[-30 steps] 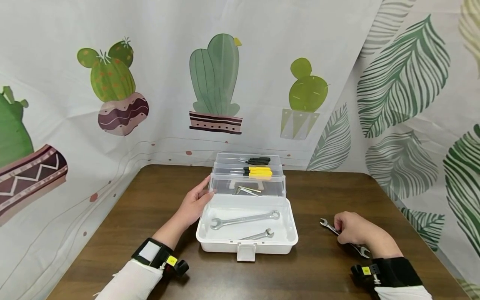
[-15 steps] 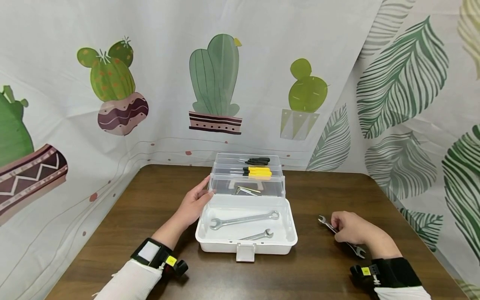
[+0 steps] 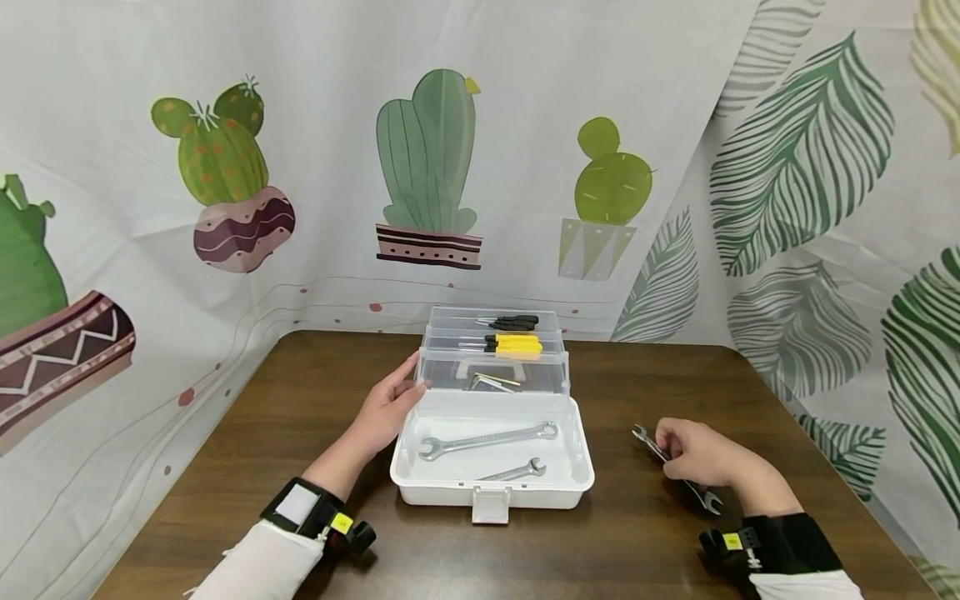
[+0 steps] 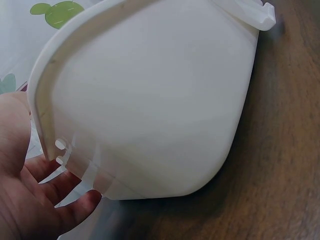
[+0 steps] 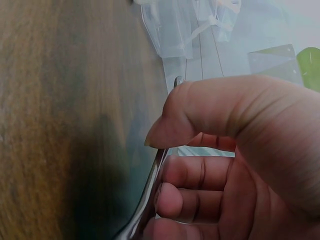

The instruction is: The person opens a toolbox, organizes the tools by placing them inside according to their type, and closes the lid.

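Observation:
A white toolbox (image 3: 491,494) stands with its clear trays (image 3: 491,371) raised at the back. Inside its base lie a long combination wrench (image 3: 491,439) and a shorter wrench (image 3: 517,472), partly hidden by the front wall. My left hand (image 3: 384,410) holds the toolbox at its rear left corner; in the left wrist view its fingers (image 4: 75,210) bend round that corner. To the right of the box, my right hand (image 3: 701,452) pinches a double open-ended wrench (image 3: 705,499) between thumb and fingers. The right wrist view shows the wrench (image 5: 150,192) slightly above the tabletop.
Black-handled tools (image 3: 513,322) and yellow-handled screwdrivers (image 3: 517,343) lie in the upper trays, hex keys (image 3: 491,382) in the lowest. A latch (image 3: 491,505) hangs at the box front. Behind the brown table (image 3: 315,367) hangs a printed cloth (image 3: 330,150).
My right hand has shifted slightly left towards the toolbox, carrying the wrench with it. My left hand and the box stay where they were.

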Available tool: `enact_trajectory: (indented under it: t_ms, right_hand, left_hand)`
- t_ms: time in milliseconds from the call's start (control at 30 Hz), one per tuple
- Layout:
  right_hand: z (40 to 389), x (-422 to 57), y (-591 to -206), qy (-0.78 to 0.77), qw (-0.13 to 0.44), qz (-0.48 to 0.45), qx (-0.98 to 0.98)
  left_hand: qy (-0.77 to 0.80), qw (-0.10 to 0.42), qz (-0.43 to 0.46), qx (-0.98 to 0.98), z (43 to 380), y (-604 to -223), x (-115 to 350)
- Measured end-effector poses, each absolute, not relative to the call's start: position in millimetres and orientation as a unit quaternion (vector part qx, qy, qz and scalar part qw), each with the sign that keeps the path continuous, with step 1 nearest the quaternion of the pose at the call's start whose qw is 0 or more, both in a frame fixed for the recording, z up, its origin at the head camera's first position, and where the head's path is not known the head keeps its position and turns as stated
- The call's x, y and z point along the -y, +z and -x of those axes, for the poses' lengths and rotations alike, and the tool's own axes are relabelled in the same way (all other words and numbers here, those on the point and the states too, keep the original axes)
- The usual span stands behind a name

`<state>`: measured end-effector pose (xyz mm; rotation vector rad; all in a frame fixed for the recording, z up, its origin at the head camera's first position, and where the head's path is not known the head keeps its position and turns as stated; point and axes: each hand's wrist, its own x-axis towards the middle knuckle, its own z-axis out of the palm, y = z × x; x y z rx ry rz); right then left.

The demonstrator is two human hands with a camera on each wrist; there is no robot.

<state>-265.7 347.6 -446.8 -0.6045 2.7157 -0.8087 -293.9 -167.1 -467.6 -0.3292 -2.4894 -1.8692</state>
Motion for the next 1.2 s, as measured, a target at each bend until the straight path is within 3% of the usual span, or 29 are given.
enact_trajectory:
  t_ms: [1200]
  right_hand:
    - [260.9, -342.3, -433.7, -0.306, 0.127, 0.206, -0.921]
  left_hand:
    - [-0.604, 0.002, 0.111, 0.789, 295.2, -467.9, 167.2]
